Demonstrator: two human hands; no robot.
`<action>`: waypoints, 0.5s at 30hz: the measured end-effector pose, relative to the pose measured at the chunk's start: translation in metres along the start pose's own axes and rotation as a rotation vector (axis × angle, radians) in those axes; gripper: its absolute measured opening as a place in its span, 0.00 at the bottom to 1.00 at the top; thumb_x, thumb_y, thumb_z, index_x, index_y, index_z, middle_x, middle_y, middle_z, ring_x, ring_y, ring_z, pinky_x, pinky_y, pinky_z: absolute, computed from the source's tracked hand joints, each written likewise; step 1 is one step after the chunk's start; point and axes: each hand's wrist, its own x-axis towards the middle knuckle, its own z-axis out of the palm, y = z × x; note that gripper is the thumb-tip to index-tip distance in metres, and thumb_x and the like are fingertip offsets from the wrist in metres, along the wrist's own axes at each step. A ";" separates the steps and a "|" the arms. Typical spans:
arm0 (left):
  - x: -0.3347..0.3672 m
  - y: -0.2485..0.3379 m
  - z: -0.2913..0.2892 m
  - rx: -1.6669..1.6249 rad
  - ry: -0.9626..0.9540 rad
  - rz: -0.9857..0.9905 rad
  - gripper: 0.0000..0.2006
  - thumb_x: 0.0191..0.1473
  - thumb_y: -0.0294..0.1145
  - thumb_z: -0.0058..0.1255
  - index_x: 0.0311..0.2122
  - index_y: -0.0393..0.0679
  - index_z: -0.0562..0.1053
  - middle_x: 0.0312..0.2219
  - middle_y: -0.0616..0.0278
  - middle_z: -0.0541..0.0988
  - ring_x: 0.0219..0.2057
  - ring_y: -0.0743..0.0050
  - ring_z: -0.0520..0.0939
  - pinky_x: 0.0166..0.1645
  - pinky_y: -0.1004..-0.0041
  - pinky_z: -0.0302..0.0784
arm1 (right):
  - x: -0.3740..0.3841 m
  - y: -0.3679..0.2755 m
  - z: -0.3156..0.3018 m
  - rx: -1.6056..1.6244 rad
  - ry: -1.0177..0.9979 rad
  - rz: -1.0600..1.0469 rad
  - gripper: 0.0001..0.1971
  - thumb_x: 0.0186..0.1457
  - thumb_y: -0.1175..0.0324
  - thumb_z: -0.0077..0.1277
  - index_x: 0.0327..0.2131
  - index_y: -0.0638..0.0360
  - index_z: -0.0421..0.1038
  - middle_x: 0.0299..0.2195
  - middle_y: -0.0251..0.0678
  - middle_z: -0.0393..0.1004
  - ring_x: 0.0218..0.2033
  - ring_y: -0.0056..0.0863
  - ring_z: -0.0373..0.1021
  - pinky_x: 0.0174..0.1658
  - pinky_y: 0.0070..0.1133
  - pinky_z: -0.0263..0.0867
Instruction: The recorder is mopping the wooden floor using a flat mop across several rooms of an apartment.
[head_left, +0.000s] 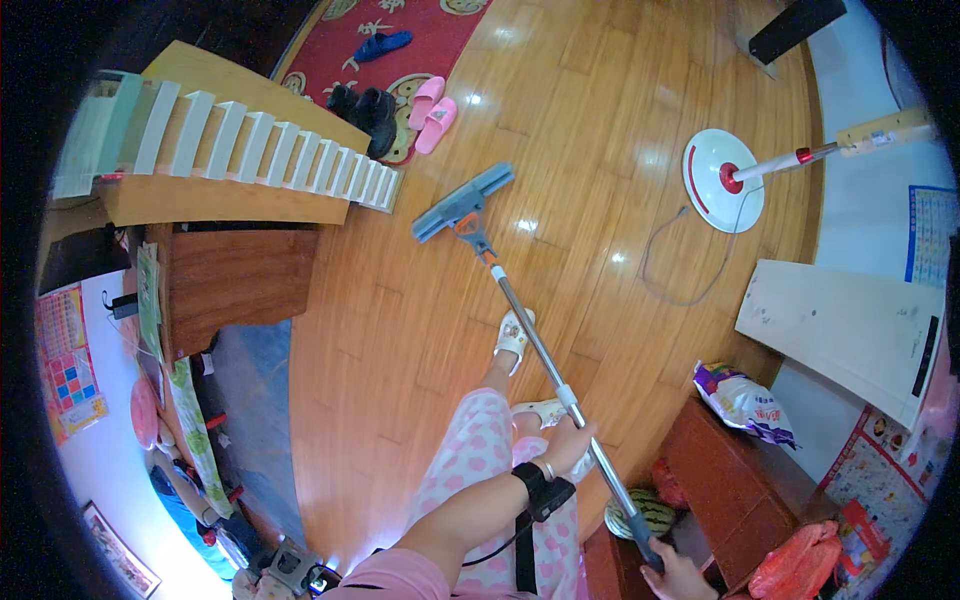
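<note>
The wooden floor spreads across the middle of the view, with a patterned red mat at 11 o'clock. Over the floor stretches a long mop, running from 12 o'clock down to 5 o'clock. Its shiny silver pole carries a pale collar partway along and ends in a dark grey grip at 5 o'clock. The mop's wide, narrow head is grey-blue and sits slantwise on the boards at 12 o'clock, one end pointing to 8, the other to 2. Small orange parts show at its joint and neck. A round white base with a red centre stands at 2 o'clock, well apart. At 5 o'clock, the left hand is wrapped round the pole below the collar; farther out, the right hand grasps the dark end.
</note>
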 end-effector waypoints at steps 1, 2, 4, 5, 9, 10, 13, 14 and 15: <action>0.002 -0.003 -0.009 -0.007 0.008 0.001 0.13 0.49 0.38 0.49 0.31 0.37 0.66 0.22 0.59 0.72 0.26 0.70 0.75 0.29 0.67 0.68 | 0.008 -0.012 -0.012 -0.055 -0.076 0.089 0.24 0.52 0.68 0.51 0.53 0.54 0.59 0.37 0.53 0.72 0.37 0.52 0.70 0.38 0.35 0.67; 0.006 -0.001 -0.017 -0.057 0.012 -0.016 0.13 0.50 0.38 0.48 0.31 0.36 0.66 0.22 0.59 0.72 0.26 0.70 0.74 0.29 0.68 0.68 | 0.019 -0.022 -0.020 -0.151 -0.118 0.063 0.25 0.51 0.67 0.51 0.53 0.55 0.57 0.32 0.54 0.72 0.33 0.50 0.71 0.34 0.35 0.68; 0.005 0.007 -0.028 -0.108 0.087 -0.085 0.13 0.51 0.37 0.46 0.31 0.35 0.66 0.23 0.59 0.72 0.26 0.71 0.74 0.31 0.69 0.69 | 0.039 -0.036 -0.030 -0.252 -0.188 0.040 0.25 0.51 0.65 0.51 0.52 0.55 0.57 0.28 0.54 0.73 0.29 0.48 0.72 0.32 0.34 0.68; -0.002 0.021 -0.034 -0.167 0.117 -0.088 0.13 0.51 0.37 0.46 0.31 0.34 0.67 0.23 0.59 0.73 0.25 0.71 0.74 0.29 0.69 0.69 | 0.049 -0.032 -0.028 -0.249 -0.180 0.059 0.25 0.51 0.65 0.51 0.52 0.55 0.57 0.28 0.54 0.73 0.29 0.48 0.72 0.32 0.34 0.68; 0.016 0.003 -0.110 -0.259 0.295 -0.072 0.15 0.51 0.37 0.47 0.28 0.30 0.68 0.19 0.58 0.73 0.20 0.67 0.76 0.24 0.66 0.71 | 0.096 -0.048 -0.015 -0.352 -0.256 -0.066 0.22 0.51 0.64 0.51 0.50 0.50 0.61 0.30 0.48 0.74 0.30 0.46 0.72 0.32 0.35 0.68; 0.018 0.001 -0.104 -0.255 0.283 -0.071 0.15 0.51 0.37 0.47 0.28 0.30 0.68 0.19 0.58 0.73 0.20 0.67 0.76 0.24 0.66 0.71 | 0.098 -0.042 -0.011 -0.308 -0.225 -0.113 0.23 0.51 0.62 0.49 0.52 0.48 0.59 0.27 0.50 0.72 0.27 0.47 0.71 0.29 0.36 0.67; 0.016 -0.027 -0.081 -0.057 0.348 -0.008 0.14 0.50 0.36 0.47 0.27 0.32 0.70 0.17 0.58 0.73 0.18 0.68 0.74 0.24 0.65 0.69 | 0.075 -0.035 -0.006 -0.371 -0.168 -0.073 0.22 0.50 0.64 0.51 0.50 0.45 0.63 0.29 0.46 0.73 0.29 0.45 0.72 0.32 0.34 0.68; 0.025 -0.064 -0.078 -0.037 0.357 0.049 0.13 0.49 0.36 0.48 0.26 0.33 0.70 0.17 0.59 0.72 0.17 0.69 0.72 0.23 0.64 0.67 | 0.064 -0.040 -0.008 -0.378 -0.051 -0.111 0.22 0.49 0.64 0.52 0.50 0.45 0.64 0.28 0.45 0.73 0.28 0.45 0.72 0.32 0.34 0.68; 0.036 -0.082 -0.069 -0.017 0.346 0.106 0.13 0.49 0.36 0.48 0.25 0.34 0.70 0.16 0.59 0.71 0.16 0.70 0.70 0.22 0.64 0.65 | 0.051 -0.039 -0.010 -0.382 0.075 -0.130 0.22 0.48 0.65 0.53 0.49 0.44 0.65 0.28 0.45 0.73 0.28 0.44 0.72 0.32 0.34 0.68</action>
